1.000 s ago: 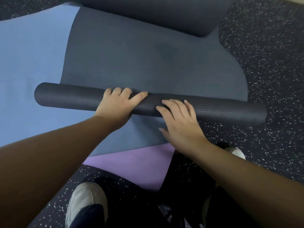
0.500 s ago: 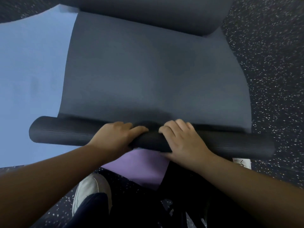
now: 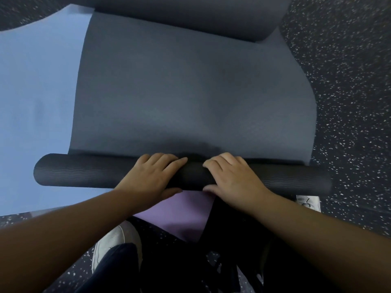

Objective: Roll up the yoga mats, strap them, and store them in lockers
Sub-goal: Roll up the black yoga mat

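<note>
A dark grey yoga mat [image 3: 190,98] lies stretched away from me, its near end wound into a tight roll [image 3: 74,172] lying crosswise. My left hand [image 3: 151,178] and my right hand [image 3: 233,179] both grip the middle of the roll, a small gap between them. Fingers curl over the top and the thumbs sit on the near side. The mat's far end [image 3: 190,15] curls up into a loose fold at the top of the view.
A light blue mat [image 3: 36,98] lies flat under the grey one at left. A purple mat [image 3: 182,214] shows below the roll. My white shoes [image 3: 118,240] stand on the dark speckled floor [image 3: 349,102], which runs along the right.
The roll has come nearer to me and now sits at the mat's near end. My fingers, flat on top a second ago, now curl round it.
</note>
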`<move>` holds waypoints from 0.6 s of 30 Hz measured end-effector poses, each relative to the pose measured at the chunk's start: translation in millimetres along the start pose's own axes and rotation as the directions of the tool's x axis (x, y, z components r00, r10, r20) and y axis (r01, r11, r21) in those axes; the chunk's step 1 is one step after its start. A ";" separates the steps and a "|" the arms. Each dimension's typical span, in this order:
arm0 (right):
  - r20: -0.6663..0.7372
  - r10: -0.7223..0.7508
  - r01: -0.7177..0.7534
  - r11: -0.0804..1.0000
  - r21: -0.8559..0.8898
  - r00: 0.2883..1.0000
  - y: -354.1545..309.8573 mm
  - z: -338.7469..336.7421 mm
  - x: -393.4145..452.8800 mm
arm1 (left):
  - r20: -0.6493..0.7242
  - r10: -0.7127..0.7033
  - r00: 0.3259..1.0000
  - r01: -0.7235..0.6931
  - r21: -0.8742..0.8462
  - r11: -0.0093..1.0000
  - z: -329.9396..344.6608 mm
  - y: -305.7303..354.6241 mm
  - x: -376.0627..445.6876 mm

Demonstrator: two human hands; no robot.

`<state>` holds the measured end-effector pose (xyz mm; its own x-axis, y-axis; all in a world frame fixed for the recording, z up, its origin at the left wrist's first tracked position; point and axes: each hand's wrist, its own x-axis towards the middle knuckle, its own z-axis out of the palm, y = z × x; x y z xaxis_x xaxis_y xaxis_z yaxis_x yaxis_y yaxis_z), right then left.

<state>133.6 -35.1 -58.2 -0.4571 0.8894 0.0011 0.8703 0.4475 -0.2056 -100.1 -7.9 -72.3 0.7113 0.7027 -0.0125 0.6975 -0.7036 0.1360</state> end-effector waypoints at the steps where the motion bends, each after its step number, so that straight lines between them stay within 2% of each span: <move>1: -0.012 0.007 -0.008 1.000 -0.016 1.000 1.7 -0.1 2.0 | -0.036 -0.003 0.999 0.002 -0.025 1.000 0.5 2.3 0.6; 3: -0.031 0.024 -0.025 0.998 -0.052 0.999 6.2 0.2 7.0 | -0.086 -0.023 0.996 0.017 -0.065 0.998 0.0 4.8 4.0; 7: -0.007 0.142 -0.143 0.987 -0.074 0.990 8.7 -1.1 15.9 | -0.062 -0.080 0.995 0.075 -0.088 0.993 -5.1 5.6 13.1; 10: 0.033 0.206 -0.205 0.977 -0.054 0.978 7.5 -2.5 19.2 | -0.038 -0.049 0.998 0.048 -0.033 0.998 -3.2 7.8 11.2; 12: 0.027 0.221 -0.220 0.975 -0.040 0.975 6.8 -3.4 19.5 | 0.049 -0.006 0.999 0.002 0.080 0.997 2.4 6.4 3.4; 14: 0.004 0.217 -0.217 0.976 -0.030 0.976 5.3 -5.7 19.6 | 0.152 0.025 0.988 -0.054 0.188 0.981 7.5 3.1 -2.0; 18: -0.086 0.094 -0.087 0.993 0.084 0.992 5.5 -4.9 17.0 | 0.153 0.003 0.988 -0.034 0.207 0.978 7.0 -4.8 9.4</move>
<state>131.5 -17.1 -54.5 -0.3561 0.9321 0.0657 0.8881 0.3595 -0.2864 -96.1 1.3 -80.0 0.7180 0.6766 -0.1633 0.6755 -0.7340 -0.0711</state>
